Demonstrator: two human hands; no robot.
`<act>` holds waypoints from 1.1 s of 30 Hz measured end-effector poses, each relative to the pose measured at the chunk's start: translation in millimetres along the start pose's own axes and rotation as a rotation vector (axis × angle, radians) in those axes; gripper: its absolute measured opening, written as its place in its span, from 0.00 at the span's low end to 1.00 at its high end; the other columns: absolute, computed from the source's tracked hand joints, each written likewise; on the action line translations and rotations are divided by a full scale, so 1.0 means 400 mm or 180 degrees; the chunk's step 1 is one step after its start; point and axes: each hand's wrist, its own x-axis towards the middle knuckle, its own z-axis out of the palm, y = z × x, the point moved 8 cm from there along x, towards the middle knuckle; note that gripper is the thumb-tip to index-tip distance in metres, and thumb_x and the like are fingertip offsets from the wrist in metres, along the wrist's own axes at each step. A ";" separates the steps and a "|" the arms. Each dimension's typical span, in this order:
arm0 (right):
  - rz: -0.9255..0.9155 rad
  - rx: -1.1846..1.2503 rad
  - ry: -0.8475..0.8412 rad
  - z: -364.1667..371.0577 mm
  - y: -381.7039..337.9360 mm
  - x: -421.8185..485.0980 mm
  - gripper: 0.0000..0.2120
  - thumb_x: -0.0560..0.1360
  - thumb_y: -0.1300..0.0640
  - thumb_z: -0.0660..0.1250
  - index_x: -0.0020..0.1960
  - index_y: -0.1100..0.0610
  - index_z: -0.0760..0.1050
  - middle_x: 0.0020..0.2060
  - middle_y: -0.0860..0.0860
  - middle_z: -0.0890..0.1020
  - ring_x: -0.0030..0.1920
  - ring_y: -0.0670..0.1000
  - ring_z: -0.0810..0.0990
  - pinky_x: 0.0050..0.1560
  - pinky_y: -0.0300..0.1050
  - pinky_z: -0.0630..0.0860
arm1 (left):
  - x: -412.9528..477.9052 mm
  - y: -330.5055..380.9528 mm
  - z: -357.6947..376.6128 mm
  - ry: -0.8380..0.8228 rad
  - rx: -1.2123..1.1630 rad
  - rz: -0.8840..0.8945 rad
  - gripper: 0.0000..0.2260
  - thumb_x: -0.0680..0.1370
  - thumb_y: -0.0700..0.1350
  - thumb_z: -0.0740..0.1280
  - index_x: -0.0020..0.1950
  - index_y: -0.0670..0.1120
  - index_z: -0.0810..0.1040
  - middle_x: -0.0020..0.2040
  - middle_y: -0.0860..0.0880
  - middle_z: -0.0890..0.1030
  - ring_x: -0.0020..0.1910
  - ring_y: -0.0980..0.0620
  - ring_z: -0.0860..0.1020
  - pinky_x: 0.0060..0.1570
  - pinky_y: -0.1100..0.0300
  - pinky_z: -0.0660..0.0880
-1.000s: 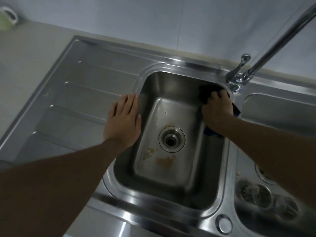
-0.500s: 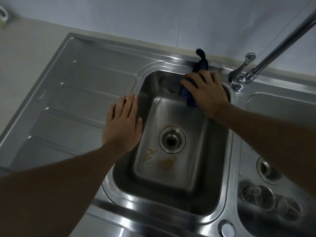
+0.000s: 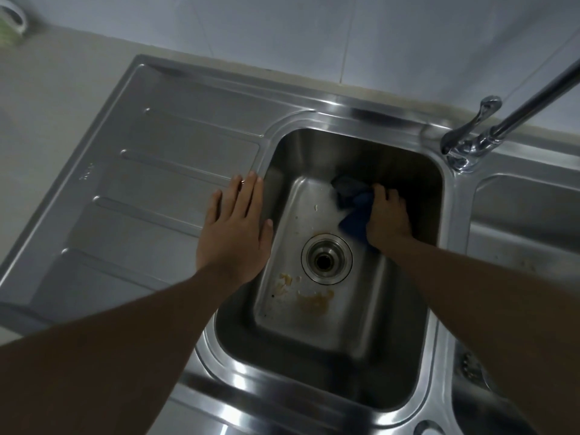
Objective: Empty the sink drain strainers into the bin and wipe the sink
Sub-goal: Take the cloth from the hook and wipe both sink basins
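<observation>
Stainless drainboard [image 3: 141, 183] far left; the green-and-white object [image 3: 11, 23] in the top-left corner is cut off by the frame, we can't identify it. Left hand [image 3: 233, 233] lies flat, fingers straight and together, palm on the drainboard at the left rim of the sink basin [image 3: 314, 368], holding nothing. In the basin, the drain [image 3: 326, 258] sits mid-floor, with brownish stains [image 3: 314, 301] just in front of it. Right hand [image 3: 387, 219] is down at the basin's back right, fingers curled over a blue cloth [image 3: 353, 202], pressing it to the floor; the cloth is blurred and partly hidden under the hand. Tap [image 3: 470, 142] stands on the rim, back right. Second basin [image 3: 518, 208] is cut off, and the right forearm covers much of it; we can't make out its contents
</observation>
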 end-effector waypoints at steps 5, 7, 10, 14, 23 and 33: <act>0.0455 0.0482 -0.0212 0.074 -0.025 0.001 0.35 0.79 0.48 0.63 0.81 0.51 0.49 0.79 0.57 0.54 0.76 0.63 0.55 0.73 0.60 0.60 | 0.000 0.000 0.000 0.0016 0.0006 -0.0013 0.31 0.83 0.57 0.47 0.82 0.44 0.46 0.83 0.46 0.50 0.82 0.46 0.46 0.78 0.42 0.52; 0.0098 0.0019 -0.0207 0.110 -0.080 -0.018 0.36 0.80 0.40 0.59 0.81 0.48 0.47 0.80 0.53 0.50 0.77 0.62 0.52 0.73 0.62 0.60 | 0.001 0.001 0.001 0.0030 -0.0013 0.0004 0.31 0.83 0.58 0.47 0.82 0.45 0.47 0.83 0.46 0.51 0.82 0.45 0.47 0.78 0.42 0.52; -0.1242 -0.0576 -0.0338 0.186 -0.192 -0.086 0.32 0.81 0.40 0.57 0.81 0.45 0.49 0.81 0.51 0.50 0.77 0.60 0.53 0.69 0.60 0.64 | 0.002 0.000 0.002 0.0039 -0.0033 0.0005 0.30 0.83 0.58 0.48 0.82 0.45 0.48 0.82 0.46 0.52 0.82 0.46 0.48 0.78 0.42 0.53; -0.1711 -0.0541 -0.0161 0.169 -0.204 -0.079 0.29 0.79 0.54 0.62 0.79 0.48 0.60 0.78 0.55 0.60 0.73 0.61 0.61 0.66 0.56 0.67 | 0.002 0.000 0.004 0.0004 -0.0021 -0.0016 0.31 0.83 0.57 0.48 0.82 0.45 0.48 0.82 0.46 0.52 0.82 0.45 0.48 0.78 0.41 0.53; -0.0936 -0.0688 0.0162 0.162 -0.193 -0.031 0.30 0.78 0.39 0.57 0.78 0.45 0.59 0.76 0.52 0.61 0.71 0.61 0.60 0.63 0.57 0.65 | 0.001 0.002 0.002 -0.0078 0.0003 -0.0018 0.30 0.83 0.57 0.46 0.82 0.45 0.47 0.83 0.46 0.51 0.82 0.45 0.47 0.78 0.41 0.54; -0.0004 -0.0714 0.0483 0.135 -0.046 0.003 0.26 0.77 0.53 0.63 0.74 0.51 0.64 0.76 0.56 0.62 0.68 0.64 0.65 0.64 0.58 0.64 | 0.002 0.008 -0.002 -0.0106 0.0064 -0.0004 0.30 0.83 0.57 0.46 0.82 0.44 0.47 0.83 0.45 0.50 0.82 0.45 0.47 0.78 0.42 0.53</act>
